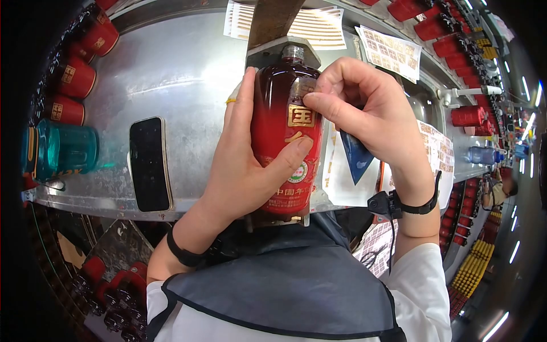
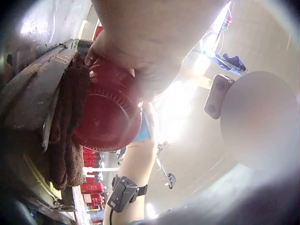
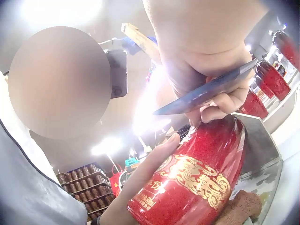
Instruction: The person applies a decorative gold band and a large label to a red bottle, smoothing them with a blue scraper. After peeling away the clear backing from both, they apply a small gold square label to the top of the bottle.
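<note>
A dark-to-bright red glass bottle (image 1: 268,122) with gold characters lies on its back, neck pointing away, in a metal holder (image 1: 311,55). My left hand (image 1: 242,165) grips its body, fingers along the left side and thumb across the front below a gold square character. At the bottle's shoulder, the thumb and forefinger of my right hand (image 1: 373,105) pinch a small clear film (image 1: 301,86). Tucked in that same hand is a blue triangular scraper (image 3: 201,96), its point toward me in the head view. The left wrist view shows the bottle's round base (image 2: 105,122) beside brown padding (image 2: 70,131).
Left of the holder a black phone (image 1: 150,165) lies on the metal table (image 1: 188,85), near a teal jug (image 1: 68,149) and red containers (image 1: 77,77). Sheets of gold decals (image 1: 390,51) lie behind and to the right. Red bottles (image 1: 468,115) line the right side.
</note>
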`<action>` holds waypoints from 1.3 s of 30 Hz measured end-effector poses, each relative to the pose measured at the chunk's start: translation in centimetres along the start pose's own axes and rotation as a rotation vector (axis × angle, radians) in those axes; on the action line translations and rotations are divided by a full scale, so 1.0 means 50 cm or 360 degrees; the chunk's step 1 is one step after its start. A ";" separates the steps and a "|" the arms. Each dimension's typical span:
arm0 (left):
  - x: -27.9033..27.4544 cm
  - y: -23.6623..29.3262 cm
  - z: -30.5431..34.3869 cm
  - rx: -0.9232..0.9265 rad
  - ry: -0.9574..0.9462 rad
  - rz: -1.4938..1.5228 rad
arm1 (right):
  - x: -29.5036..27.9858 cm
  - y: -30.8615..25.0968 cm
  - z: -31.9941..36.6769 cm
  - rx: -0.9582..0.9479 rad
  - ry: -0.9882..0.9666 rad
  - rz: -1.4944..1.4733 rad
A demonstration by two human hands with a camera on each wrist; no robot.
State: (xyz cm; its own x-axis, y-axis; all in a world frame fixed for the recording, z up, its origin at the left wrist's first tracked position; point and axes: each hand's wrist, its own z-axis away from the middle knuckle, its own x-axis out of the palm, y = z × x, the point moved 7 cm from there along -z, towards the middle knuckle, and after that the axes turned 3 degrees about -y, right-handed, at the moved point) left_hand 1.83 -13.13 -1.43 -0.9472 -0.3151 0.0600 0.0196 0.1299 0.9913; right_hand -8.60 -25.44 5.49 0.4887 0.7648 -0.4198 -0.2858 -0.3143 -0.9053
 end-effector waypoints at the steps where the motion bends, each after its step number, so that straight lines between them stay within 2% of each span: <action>1: 0.000 -0.001 0.000 -0.0013 0.0005 0.0015 | 0.000 0.000 0.000 -0.0006 0.0003 0.0014; 11: 0.000 0.004 -0.002 0.0036 0.0002 -0.0018 | 0.002 -0.002 0.004 -0.0002 0.0035 0.0003; 16: -0.001 0.010 -0.006 -0.0006 -0.0025 -0.0069 | -0.018 0.009 0.007 0.0007 0.0244 -0.0105; 20: -0.038 0.025 -0.026 0.0105 0.0013 -0.0094 | -0.042 0.032 0.012 -0.0005 0.0446 -0.0115; 22: -0.050 0.035 -0.051 -0.0060 0.0026 0.0069 | -0.017 0.044 0.015 0.0065 0.0320 -0.0411; 24: -0.040 0.048 -0.067 0.0001 0.0068 0.0105 | -0.002 0.043 0.014 0.0114 0.0251 -0.0451; 27: -0.017 0.039 -0.078 -0.0116 0.0037 0.0433 | 0.007 0.048 0.014 0.0067 0.0246 -0.0517; 39: -0.004 0.033 -0.080 -0.0129 0.0062 0.0491 | 0.009 0.059 0.010 0.0042 0.0235 -0.0538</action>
State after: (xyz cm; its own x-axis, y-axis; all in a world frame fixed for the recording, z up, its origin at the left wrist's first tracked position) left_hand 3.31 -16.61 0.65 -0.8795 -0.3087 0.3622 0.3310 0.1502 0.9316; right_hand -9.65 -25.74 2.66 0.6725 0.7327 -0.1042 -0.1084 -0.0417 -0.9932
